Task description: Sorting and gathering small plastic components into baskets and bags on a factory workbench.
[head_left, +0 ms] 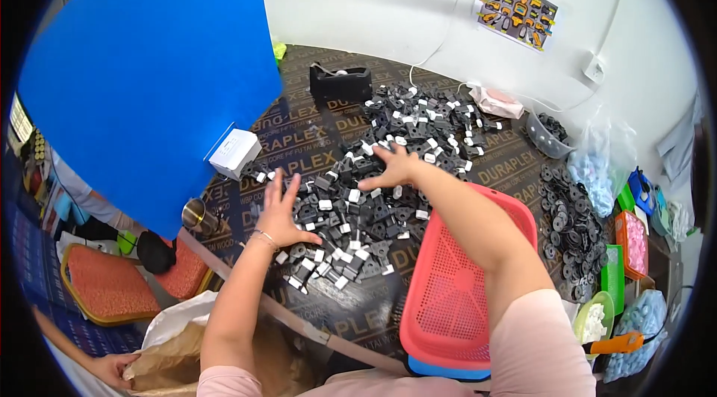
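A wide heap of small black plastic parts with white pieces covers the middle of the dark printed tabletop. My left hand lies at the heap's left edge, its fingers spread and nothing held in them. Over the middle of the heap, my right hand reaches in with thumb and fingers apart, touching or just above the parts. Beneath my right forearm stands a red perforated plastic basket, partly covered by the arm.
Black discs are piled on the right, near a grey bowl of dark parts. A black tape dispenser stands at the back. Another person's hand holds a brown paper sack at lower left. A blue panel rises on the left.
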`<state>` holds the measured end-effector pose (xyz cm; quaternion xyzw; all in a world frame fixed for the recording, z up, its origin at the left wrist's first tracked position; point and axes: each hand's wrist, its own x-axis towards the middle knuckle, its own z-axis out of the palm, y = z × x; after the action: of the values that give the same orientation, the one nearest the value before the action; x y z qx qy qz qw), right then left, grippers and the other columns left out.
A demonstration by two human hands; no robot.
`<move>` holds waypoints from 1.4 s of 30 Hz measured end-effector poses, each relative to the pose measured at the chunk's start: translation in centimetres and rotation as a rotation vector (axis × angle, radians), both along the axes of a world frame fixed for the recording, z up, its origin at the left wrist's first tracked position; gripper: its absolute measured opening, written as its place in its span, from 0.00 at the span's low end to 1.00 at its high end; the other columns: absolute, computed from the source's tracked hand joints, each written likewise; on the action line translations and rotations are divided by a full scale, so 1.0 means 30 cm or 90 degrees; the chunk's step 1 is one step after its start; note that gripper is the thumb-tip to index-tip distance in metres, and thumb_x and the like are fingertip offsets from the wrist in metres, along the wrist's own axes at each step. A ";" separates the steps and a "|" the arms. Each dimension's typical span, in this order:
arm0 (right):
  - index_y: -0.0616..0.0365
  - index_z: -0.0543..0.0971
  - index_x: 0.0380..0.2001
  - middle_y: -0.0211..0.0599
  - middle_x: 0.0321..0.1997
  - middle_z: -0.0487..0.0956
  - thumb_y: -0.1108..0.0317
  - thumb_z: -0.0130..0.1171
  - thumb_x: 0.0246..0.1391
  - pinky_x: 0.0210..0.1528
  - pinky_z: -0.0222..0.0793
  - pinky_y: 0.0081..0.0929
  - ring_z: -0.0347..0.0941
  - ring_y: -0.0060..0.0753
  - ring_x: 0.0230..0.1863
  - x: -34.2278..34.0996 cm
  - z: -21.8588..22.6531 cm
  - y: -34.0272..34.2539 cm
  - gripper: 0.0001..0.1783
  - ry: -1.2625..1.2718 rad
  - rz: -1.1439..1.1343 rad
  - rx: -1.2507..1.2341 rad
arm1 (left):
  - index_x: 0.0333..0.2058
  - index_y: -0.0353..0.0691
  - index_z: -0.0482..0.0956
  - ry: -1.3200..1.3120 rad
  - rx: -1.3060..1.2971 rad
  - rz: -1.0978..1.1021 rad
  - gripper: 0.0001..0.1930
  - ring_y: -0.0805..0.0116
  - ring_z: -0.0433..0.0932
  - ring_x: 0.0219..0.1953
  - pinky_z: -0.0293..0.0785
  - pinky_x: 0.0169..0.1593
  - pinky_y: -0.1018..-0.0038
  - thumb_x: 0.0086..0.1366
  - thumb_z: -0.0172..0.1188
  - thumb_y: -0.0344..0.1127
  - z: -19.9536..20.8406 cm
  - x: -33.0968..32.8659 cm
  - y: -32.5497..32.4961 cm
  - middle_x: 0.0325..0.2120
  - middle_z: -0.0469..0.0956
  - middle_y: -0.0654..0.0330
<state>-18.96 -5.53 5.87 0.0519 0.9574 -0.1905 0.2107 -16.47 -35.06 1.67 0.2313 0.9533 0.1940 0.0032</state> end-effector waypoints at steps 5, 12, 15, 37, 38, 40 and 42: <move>0.38 0.56 0.64 0.50 0.69 0.46 0.34 0.71 0.16 0.63 0.50 0.50 0.40 0.65 0.65 -0.015 -0.057 -0.080 0.65 0.059 -0.004 -0.011 | 0.65 0.53 0.49 -0.058 0.066 -0.087 0.66 0.39 0.40 0.66 0.49 0.64 0.50 0.24 0.78 0.56 -0.008 -0.073 0.130 0.66 0.33 0.47; 0.47 0.62 0.60 0.50 0.60 0.60 0.48 0.74 0.14 0.63 0.49 0.41 0.49 0.58 0.61 -0.031 -0.113 -0.044 0.60 0.223 0.028 -0.248 | 0.63 0.41 0.51 -0.079 0.407 -0.153 0.62 0.55 0.52 0.65 0.52 0.64 0.64 0.29 0.79 0.46 -0.066 -0.148 0.211 0.62 0.53 0.49; 0.50 0.61 0.60 0.49 0.59 0.61 0.55 0.74 0.13 0.63 0.53 0.40 0.56 0.56 0.59 -0.029 -0.101 -0.019 0.60 0.201 -0.007 -0.396 | 0.64 0.42 0.48 -0.197 0.517 -0.096 0.61 0.59 0.57 0.63 0.53 0.63 0.66 0.31 0.79 0.40 -0.042 -0.117 0.256 0.60 0.57 0.52; 0.52 0.49 0.66 0.54 0.69 0.48 0.53 0.76 0.26 0.67 0.44 0.40 0.43 0.48 0.70 0.270 0.417 0.558 0.65 -0.092 0.035 -0.423 | 0.63 0.45 0.52 -0.464 0.459 0.091 0.58 0.49 0.53 0.64 0.53 0.64 0.58 0.34 0.77 0.49 0.363 0.295 0.401 0.61 0.53 0.44; 0.50 0.48 0.66 0.53 0.69 0.46 0.53 0.76 0.26 0.67 0.45 0.40 0.42 0.49 0.70 0.174 0.377 0.573 0.65 -0.045 0.021 -0.429 | 0.63 0.45 0.52 -0.282 0.367 0.092 0.60 0.47 0.51 0.64 0.52 0.63 0.56 0.31 0.77 0.51 0.299 0.214 0.333 0.62 0.49 0.43; 0.45 0.46 0.67 0.52 0.71 0.40 0.51 0.77 0.25 0.67 0.45 0.41 0.39 0.50 0.70 -0.001 0.213 0.660 0.67 0.003 -0.064 -0.354 | 0.65 0.48 0.45 -0.122 0.185 0.124 0.69 0.40 0.39 0.66 0.48 0.64 0.50 0.24 0.77 0.58 0.169 0.032 0.297 0.65 0.36 0.44; 0.42 0.43 0.68 0.52 0.71 0.29 0.47 0.77 0.23 0.67 0.44 0.41 0.35 0.52 0.71 -0.156 0.042 0.769 0.71 0.006 -0.174 -0.206 | 0.66 0.52 0.40 -0.111 0.024 0.121 0.73 0.38 0.28 0.66 0.45 0.64 0.48 0.21 0.76 0.61 0.100 -0.137 0.363 0.66 0.27 0.46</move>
<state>-23.65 17.54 7.13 0.1456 0.8992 -0.3691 0.1843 -20.60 -24.18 4.66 0.1224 0.9633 0.2306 0.0631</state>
